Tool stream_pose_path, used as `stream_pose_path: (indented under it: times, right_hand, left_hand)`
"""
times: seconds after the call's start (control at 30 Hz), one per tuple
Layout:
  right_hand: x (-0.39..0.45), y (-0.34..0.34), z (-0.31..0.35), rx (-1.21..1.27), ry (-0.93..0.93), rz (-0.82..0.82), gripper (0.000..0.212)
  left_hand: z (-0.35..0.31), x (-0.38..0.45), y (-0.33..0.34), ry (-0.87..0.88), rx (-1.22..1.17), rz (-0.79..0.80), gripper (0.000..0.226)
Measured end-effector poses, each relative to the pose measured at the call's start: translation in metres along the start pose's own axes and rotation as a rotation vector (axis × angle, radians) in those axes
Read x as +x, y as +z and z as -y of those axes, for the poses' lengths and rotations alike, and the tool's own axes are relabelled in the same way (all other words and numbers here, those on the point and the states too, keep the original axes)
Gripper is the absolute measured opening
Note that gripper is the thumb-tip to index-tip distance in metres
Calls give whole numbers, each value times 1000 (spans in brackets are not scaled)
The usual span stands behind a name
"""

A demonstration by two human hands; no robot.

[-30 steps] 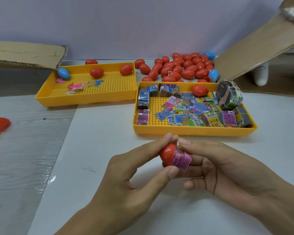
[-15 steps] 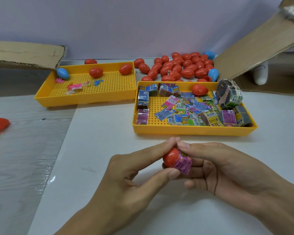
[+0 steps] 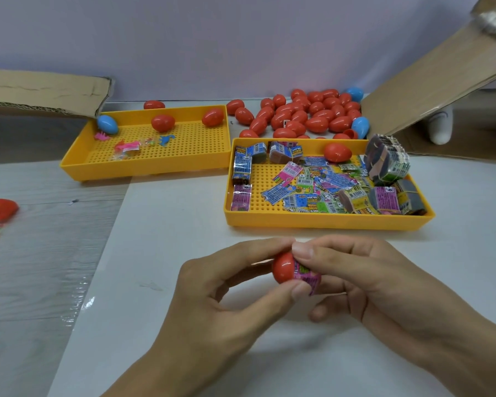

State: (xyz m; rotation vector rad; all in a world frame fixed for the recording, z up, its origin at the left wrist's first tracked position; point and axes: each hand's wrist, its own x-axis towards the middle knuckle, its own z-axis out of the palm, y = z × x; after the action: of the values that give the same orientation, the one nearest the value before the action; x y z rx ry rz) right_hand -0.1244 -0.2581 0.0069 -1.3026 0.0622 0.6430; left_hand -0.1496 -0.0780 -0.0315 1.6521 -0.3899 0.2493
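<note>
Low over the white table, both my hands hold a red plastic egg (image 3: 283, 267) with a pink printed label (image 3: 308, 277) wrapped round its right part. My left hand (image 3: 212, 299) pinches the egg between forefinger on top and thumb underneath. My right hand (image 3: 367, 282) grips the labelled end, its thumb pressing on top where egg and label meet. The egg's right end is hidden behind my right fingers.
A yellow tray (image 3: 327, 222) just beyond holds several printed labels, label bundles and one red egg (image 3: 337, 152). Another yellow tray (image 3: 143, 167) at back left holds eggs and small toys. A pile of red and blue eggs (image 3: 307, 116) lies behind. Cardboard flaps (image 3: 430, 90) stand right and left.
Both hands have turned the egg slightly and sunk a little toward the table. My right thumb has slid onto the top of the label.
</note>
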Motion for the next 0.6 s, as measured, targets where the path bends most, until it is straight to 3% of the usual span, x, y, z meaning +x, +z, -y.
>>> stream_pose_path:
  times: [0.13, 0.4, 0.6]
  right_hand:
    - [0, 0, 0, 11, -15, 1, 30]
    - [0, 0, -1, -13, 3, -17, 38]
    - [1, 0, 6, 65, 36, 56, 36]
  left_hand:
    - [0, 1, -1, -39, -23, -4, 38]
    - [-1, 1, -1, -29, 24, 18, 38]
    - [-4, 4, -2, -66, -126, -17, 40]
